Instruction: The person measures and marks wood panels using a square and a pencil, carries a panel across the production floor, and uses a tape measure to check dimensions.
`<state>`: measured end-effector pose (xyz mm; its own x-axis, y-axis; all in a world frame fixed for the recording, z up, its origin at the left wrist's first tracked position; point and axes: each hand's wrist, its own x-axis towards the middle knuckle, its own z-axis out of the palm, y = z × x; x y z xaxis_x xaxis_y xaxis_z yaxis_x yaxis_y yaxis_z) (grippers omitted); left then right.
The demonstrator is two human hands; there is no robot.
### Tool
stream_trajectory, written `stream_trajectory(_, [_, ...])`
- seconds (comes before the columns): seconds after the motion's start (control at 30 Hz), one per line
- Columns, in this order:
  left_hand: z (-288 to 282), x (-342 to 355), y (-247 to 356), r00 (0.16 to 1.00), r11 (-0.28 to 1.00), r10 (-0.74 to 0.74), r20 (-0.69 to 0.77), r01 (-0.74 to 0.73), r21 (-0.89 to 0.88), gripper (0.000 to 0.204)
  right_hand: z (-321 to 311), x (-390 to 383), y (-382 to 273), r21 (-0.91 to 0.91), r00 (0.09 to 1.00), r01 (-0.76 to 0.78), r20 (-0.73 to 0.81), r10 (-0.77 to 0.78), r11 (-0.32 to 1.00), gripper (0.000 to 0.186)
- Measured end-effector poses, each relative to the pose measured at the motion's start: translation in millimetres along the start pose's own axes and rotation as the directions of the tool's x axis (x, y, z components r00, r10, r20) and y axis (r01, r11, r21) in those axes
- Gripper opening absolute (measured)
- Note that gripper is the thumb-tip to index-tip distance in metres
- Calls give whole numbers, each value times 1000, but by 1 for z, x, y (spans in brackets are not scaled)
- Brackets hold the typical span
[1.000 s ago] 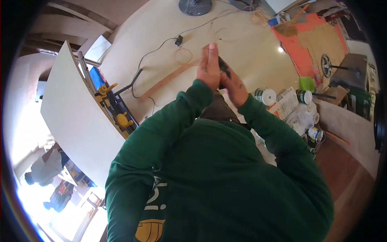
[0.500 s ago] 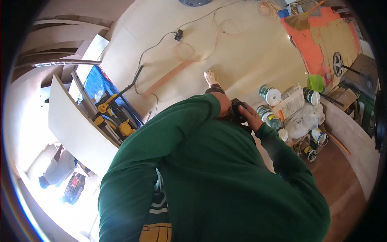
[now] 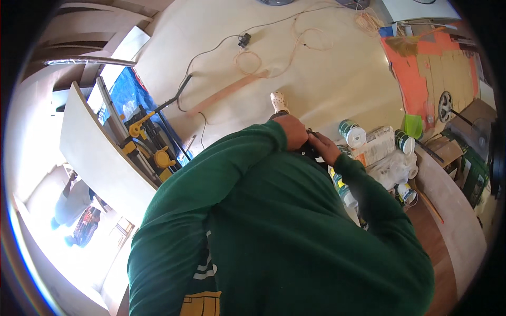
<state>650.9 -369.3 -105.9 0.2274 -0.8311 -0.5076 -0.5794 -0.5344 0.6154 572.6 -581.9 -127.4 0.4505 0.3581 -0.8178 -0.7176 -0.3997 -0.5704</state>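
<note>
In front of my green-sleeved body, my two hands are close together at waist height. My left hand (image 3: 291, 131) is closed, its fingers curled and turned mostly out of sight against a small black object (image 3: 308, 149). On the other side, my right hand (image 3: 324, 148) is closed on that same black object, its fingers bent over the upper edge. The kind of object cannot be made out, as the hands and sweater hide much of it. Below the hands a light clog with holes (image 3: 279, 100) shows on one foot.
Paint cans (image 3: 352, 134), plastic-wrapped goods (image 3: 390, 167) and a green dustpan (image 3: 413, 126) stand to the right. A dark cable (image 3: 211, 50) and an orange cord cross the floor ahead. Yellow-and-black tools (image 3: 158, 152) lean by a white panel (image 3: 100, 152) at left.
My left hand shows more fully now and sits nearer my right fingers. The black object is more covered by the hands. The whole view has shifted slightly.
</note>
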Motion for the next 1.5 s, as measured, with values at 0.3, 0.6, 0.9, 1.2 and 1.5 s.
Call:
stream_trajectory(0.3, [-19,-14,-8,998,998,-59,2,59,-17,20,-42,15,94,159,982,-186,5,188,970,63])
stream_trajectory(0.6, [1,20,-6,998,969,67,-1,-65,-240,19,-24,19,28,553,999,-10,43,-16,833,55])
stream_trajectory(0.9, [-9,22,5,999,994,3,-41,-8,-111,18,-11,-21,16,469,981,125,-193,-37,874,54])
stream_trajectory(1.2, [3,21,9,984,996,84,-160,-88,-18,15,-21,-18,15,199,995,-49,-80,66,979,53])
stream_trajectory(1.5, [-5,14,8,981,996,88,-175,-85,22,14,-32,13,35,-148,994,96,-42,-103,984,53])
